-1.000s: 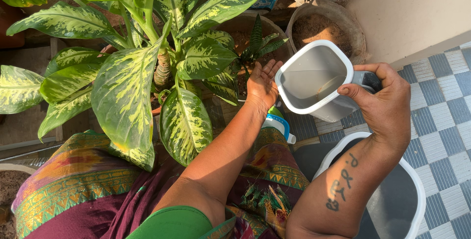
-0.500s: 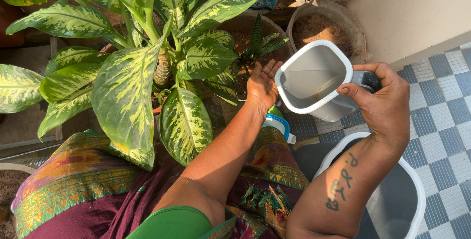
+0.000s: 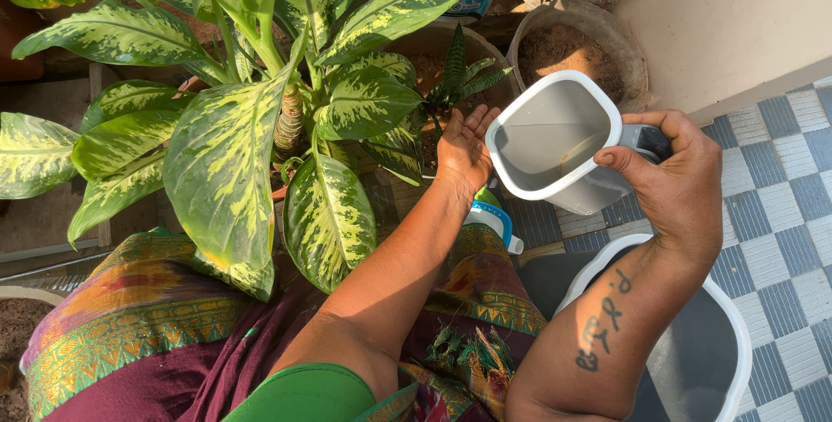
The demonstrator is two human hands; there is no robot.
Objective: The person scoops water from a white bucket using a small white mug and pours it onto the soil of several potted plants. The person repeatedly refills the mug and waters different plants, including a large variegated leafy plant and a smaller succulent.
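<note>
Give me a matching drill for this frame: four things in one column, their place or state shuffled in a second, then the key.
Things:
1. right hand
2. left hand
3. grey jug
4. clay pot

Place or state:
A. open, palm up beside the jug's spout
B. filled with brown soil, by the wall
C. wrapped around the jug's handle
D. tilted toward the plants, a little water inside

Pairs: 1-C, 2-A, 3-D, 4-B
</note>
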